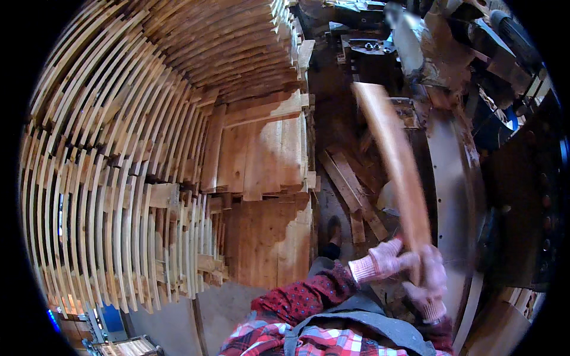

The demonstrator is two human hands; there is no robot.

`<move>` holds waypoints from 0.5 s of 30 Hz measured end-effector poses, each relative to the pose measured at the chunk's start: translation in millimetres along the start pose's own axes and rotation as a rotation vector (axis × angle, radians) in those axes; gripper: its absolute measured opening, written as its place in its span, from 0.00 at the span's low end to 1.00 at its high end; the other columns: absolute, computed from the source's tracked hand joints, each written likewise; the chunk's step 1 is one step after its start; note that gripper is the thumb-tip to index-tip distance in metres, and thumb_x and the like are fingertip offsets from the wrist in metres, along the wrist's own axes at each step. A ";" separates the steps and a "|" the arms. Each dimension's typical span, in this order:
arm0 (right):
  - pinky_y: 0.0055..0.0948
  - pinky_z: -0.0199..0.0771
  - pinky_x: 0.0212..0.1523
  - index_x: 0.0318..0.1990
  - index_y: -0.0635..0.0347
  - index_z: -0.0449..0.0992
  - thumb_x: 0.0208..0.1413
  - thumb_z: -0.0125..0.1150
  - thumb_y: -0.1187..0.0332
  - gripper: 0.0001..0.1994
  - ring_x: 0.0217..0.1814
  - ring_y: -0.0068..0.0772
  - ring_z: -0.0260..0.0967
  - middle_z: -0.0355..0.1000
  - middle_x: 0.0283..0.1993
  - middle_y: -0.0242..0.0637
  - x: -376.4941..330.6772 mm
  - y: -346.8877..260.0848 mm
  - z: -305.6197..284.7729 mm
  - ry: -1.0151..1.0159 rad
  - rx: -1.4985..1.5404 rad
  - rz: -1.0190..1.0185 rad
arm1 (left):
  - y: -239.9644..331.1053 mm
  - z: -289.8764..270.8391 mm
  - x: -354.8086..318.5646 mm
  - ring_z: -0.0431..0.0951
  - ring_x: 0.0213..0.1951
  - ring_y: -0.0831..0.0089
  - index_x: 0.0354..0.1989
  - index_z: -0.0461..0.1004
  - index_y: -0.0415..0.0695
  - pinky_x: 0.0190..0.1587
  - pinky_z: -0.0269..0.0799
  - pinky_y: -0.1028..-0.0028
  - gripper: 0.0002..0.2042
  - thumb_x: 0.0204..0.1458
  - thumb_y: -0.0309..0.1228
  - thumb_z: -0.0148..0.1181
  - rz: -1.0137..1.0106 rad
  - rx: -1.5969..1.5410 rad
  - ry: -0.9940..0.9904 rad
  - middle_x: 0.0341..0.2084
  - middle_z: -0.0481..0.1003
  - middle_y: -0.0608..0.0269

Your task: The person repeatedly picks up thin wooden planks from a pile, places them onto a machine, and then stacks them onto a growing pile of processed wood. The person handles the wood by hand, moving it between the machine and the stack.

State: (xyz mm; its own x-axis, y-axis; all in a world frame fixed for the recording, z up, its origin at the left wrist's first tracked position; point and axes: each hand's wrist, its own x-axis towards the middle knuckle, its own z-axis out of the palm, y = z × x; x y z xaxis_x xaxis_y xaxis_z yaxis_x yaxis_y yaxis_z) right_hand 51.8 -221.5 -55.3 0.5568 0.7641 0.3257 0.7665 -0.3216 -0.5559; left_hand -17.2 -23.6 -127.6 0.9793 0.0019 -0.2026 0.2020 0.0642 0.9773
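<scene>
A long, smooth, reddish wooden board (395, 160), motion-blurred, rises away from both knit pink-gloved hands. The left hand (385, 261) and right hand (430, 279) are each closed in a grip around its near end, forearms bent inward. Left of the board stand stacks (119, 178) of rough sawn slats.

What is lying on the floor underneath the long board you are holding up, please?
Under the board, scrap wood strips lie on the dirty floor. The board and gloved hands cover whatever lies directly beneath.
</scene>
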 end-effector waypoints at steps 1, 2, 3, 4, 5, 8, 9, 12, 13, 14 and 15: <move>0.59 0.73 0.64 0.74 0.61 0.64 0.36 0.77 0.60 0.51 0.65 0.73 0.69 0.66 0.68 0.67 -26.0 -2.5 -24.4 -0.011 -0.097 0.185 | 64.3 -13.1 -2.3 0.58 0.75 0.49 0.78 0.49 0.37 0.78 0.50 0.61 0.50 0.56 0.53 0.68 0.278 0.267 0.034 0.72 0.61 0.41; 0.60 0.68 0.68 0.74 0.60 0.63 0.35 0.78 0.60 0.52 0.69 0.74 0.65 0.63 0.70 0.68 -54.7 6.5 -33.3 0.026 -0.164 0.206 | 42.4 -33.2 4.4 0.54 0.77 0.49 0.78 0.50 0.36 0.79 0.46 0.60 0.52 0.52 0.52 0.72 0.395 0.631 0.055 0.75 0.56 0.38; 0.60 0.63 0.72 0.74 0.60 0.64 0.38 0.76 0.62 0.49 0.72 0.74 0.62 0.63 0.71 0.66 -77.1 3.7 -43.3 0.023 -0.223 0.389 | 80.5 -64.8 18.2 0.64 0.70 0.44 0.74 0.58 0.38 0.73 0.60 0.57 0.46 0.50 0.47 0.72 0.414 0.764 0.041 0.68 0.65 0.40; 0.60 0.62 0.73 0.73 0.60 0.65 0.41 0.75 0.64 0.47 0.73 0.73 0.61 0.63 0.72 0.66 -95.5 11.1 -41.0 0.062 -0.255 0.405 | 76.2 -99.1 34.3 0.71 0.58 0.40 0.62 0.66 0.35 0.65 0.68 0.54 0.40 0.40 0.41 0.75 0.435 0.805 0.112 0.56 0.71 0.39; 0.60 0.61 0.73 0.73 0.60 0.65 0.43 0.74 0.65 0.44 0.73 0.72 0.61 0.63 0.72 0.66 -113.0 24.8 -36.4 0.105 -0.291 0.427 | 59.6 -143.2 51.5 0.73 0.54 0.41 0.56 0.68 0.39 0.59 0.72 0.53 0.33 0.39 0.35 0.73 0.344 0.959 0.227 0.50 0.73 0.44; 0.60 0.58 0.74 0.68 0.60 0.71 0.58 0.60 0.72 0.28 0.74 0.65 0.61 0.68 0.70 0.56 -89.0 65.1 -25.7 0.173 -0.448 0.329 | 32.5 -290.6 87.1 0.75 0.59 0.45 0.62 0.70 0.45 0.61 0.73 0.55 0.34 0.41 0.28 0.69 -0.126 1.351 0.481 0.53 0.76 0.47; 0.58 0.60 0.74 0.66 0.61 0.73 0.59 0.58 0.74 0.25 0.73 0.65 0.62 0.69 0.69 0.54 -51.6 91.9 -26.4 0.248 -0.297 0.017 | 18.8 -348.9 104.6 0.72 0.65 0.44 0.69 0.65 0.46 0.66 0.70 0.56 0.35 0.47 0.30 0.65 -0.357 1.432 0.471 0.62 0.73 0.47; 0.51 0.63 0.72 0.61 0.62 0.78 0.64 0.53 0.78 0.19 0.70 0.62 0.66 0.72 0.66 0.52 76.0 115.6 -20.0 0.158 -0.271 0.278 | -51.9 -515.3 109.5 0.52 0.78 0.53 0.81 0.45 0.52 0.76 0.55 0.56 0.38 0.62 0.29 0.50 -0.657 1.626 0.561 0.81 0.47 0.57; 0.45 0.62 0.74 0.60 0.62 0.79 0.65 0.53 0.80 0.18 0.71 0.57 0.66 0.73 0.66 0.52 93.8 135.3 -12.5 0.250 -0.338 0.272 | -41.3 -531.2 139.5 0.51 0.78 0.53 0.81 0.45 0.52 0.76 0.56 0.56 0.36 0.64 0.29 0.48 -0.762 1.684 0.509 0.81 0.48 0.58; 0.44 0.60 0.75 0.61 0.62 0.79 0.65 0.56 0.80 0.18 0.73 0.52 0.65 0.72 0.68 0.52 126.4 150.1 -2.2 0.208 -0.309 0.362 | -55.6 -590.3 112.2 0.54 0.77 0.52 0.81 0.46 0.51 0.74 0.59 0.56 0.37 0.62 0.30 0.51 -0.721 1.606 0.627 0.80 0.50 0.57; 0.44 0.59 0.76 0.61 0.63 0.79 0.65 0.56 0.81 0.18 0.73 0.51 0.65 0.72 0.69 0.51 144.1 169.2 7.4 0.186 -0.246 0.272 | -71.5 -638.5 71.9 0.57 0.76 0.52 0.80 0.47 0.51 0.73 0.62 0.55 0.39 0.60 0.30 0.55 -0.691 1.526 0.760 0.79 0.53 0.55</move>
State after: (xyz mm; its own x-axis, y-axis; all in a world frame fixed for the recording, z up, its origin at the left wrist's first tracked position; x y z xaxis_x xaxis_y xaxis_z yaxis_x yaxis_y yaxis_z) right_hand 259.3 -161.7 -108.1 0.7806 0.5260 0.3376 0.6247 -0.6390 -0.4489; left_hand 29.2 609.1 -251.9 0.5957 0.7967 -0.1021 0.7784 -0.6039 -0.1714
